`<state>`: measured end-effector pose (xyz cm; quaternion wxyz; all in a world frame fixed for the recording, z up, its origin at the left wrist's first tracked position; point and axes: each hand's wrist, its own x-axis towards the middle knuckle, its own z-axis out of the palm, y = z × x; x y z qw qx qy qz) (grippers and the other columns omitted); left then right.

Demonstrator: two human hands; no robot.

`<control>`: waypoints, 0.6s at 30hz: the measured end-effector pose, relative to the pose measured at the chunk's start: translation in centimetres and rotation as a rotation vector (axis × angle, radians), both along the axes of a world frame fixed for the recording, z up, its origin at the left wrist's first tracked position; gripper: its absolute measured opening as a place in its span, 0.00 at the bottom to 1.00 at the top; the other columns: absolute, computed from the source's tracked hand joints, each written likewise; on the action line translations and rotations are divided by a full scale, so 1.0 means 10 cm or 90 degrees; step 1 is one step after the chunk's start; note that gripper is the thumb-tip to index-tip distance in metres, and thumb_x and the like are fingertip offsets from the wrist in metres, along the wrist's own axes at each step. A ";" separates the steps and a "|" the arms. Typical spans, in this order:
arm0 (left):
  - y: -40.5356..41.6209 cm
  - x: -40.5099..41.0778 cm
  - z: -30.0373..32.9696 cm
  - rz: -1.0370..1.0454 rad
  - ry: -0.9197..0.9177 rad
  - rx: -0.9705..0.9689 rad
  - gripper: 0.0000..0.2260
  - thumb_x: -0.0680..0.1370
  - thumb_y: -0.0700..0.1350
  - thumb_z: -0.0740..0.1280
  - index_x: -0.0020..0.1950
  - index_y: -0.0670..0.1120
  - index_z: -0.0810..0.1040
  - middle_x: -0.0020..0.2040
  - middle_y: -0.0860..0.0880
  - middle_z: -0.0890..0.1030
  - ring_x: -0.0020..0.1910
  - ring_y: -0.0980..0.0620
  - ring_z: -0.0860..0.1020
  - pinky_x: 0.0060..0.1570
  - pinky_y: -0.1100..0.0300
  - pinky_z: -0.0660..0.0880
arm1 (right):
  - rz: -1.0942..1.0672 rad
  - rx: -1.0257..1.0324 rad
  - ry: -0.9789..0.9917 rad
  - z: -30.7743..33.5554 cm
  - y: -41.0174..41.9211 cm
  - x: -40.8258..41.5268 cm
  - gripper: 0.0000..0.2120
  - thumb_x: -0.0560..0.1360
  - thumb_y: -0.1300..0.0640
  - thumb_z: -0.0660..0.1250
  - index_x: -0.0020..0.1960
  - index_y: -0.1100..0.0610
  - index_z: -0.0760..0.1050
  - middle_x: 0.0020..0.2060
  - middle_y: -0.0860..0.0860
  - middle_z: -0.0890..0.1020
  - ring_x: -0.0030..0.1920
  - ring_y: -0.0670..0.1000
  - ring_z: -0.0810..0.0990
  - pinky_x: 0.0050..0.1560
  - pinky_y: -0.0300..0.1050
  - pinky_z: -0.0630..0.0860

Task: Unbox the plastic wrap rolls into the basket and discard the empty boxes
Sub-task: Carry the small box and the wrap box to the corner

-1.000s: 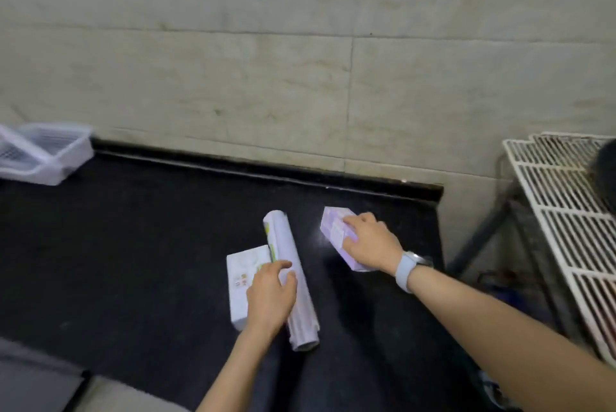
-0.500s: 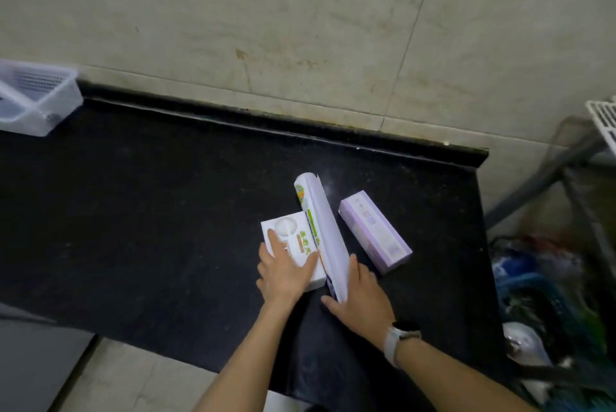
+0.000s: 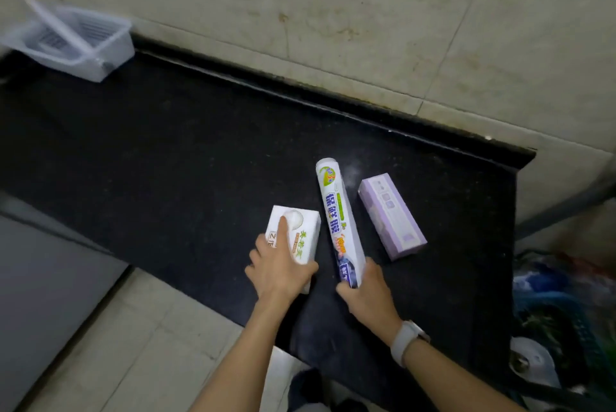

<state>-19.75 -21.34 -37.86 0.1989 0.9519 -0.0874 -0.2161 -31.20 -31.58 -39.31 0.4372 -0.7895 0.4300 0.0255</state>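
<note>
Left hand (image 3: pixel 281 270) palm down, grasping white box (image 3: pixel 295 238) on black tabletop (image 3: pixel 140 158), forefinger extended. Right hand (image 3: pixel 368 293) grips near end of long roll box (image 3: pixel 340 221). Purple box (image 3: pixel 391 216) just beside. Basket (image 3: pixel 75 41) far left.

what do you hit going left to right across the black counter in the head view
clear basket → white box under the left hand → long printed box gripped at its near end by the right hand → purple box

Long box (image 3: pixel 339 218) btwn two boxes; basket (image 3: pixel 71 41) far left.
</note>
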 end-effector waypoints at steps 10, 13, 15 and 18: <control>1.90 -0.14 0.25 0.400 -0.064 -0.129 0.41 0.61 0.54 0.69 0.70 0.60 0.53 0.63 0.44 0.68 0.60 0.43 0.69 0.60 0.42 0.71 | 0.315 0.089 -0.133 0.18 1.12 0.73 0.18 0.66 0.58 0.66 0.55 0.56 0.68 0.46 0.52 0.70 0.44 0.52 0.74 0.42 0.48 0.77; 2.44 -0.04 0.21 0.497 -0.079 -0.143 0.42 0.62 0.53 0.71 0.71 0.60 0.53 0.63 0.45 0.68 0.61 0.44 0.67 0.62 0.44 0.69 | 0.408 0.110 -0.135 0.17 1.63 1.06 0.19 0.66 0.58 0.66 0.56 0.55 0.68 0.49 0.52 0.72 0.47 0.52 0.74 0.47 0.44 0.72; 2.78 0.07 0.15 0.551 -0.078 -0.152 0.42 0.62 0.53 0.71 0.71 0.60 0.54 0.64 0.44 0.67 0.61 0.43 0.68 0.63 0.45 0.68 | 0.469 0.109 -0.124 0.15 1.98 1.34 0.20 0.66 0.58 0.66 0.57 0.54 0.68 0.49 0.53 0.72 0.46 0.51 0.73 0.46 0.42 0.70; 3.31 0.32 0.04 0.600 -0.072 -0.178 0.42 0.62 0.53 0.72 0.71 0.60 0.54 0.63 0.44 0.67 0.60 0.43 0.69 0.61 0.46 0.70 | 0.535 0.102 -0.125 0.12 2.54 1.82 0.21 0.66 0.58 0.66 0.59 0.54 0.68 0.49 0.52 0.72 0.45 0.49 0.73 0.41 0.39 0.69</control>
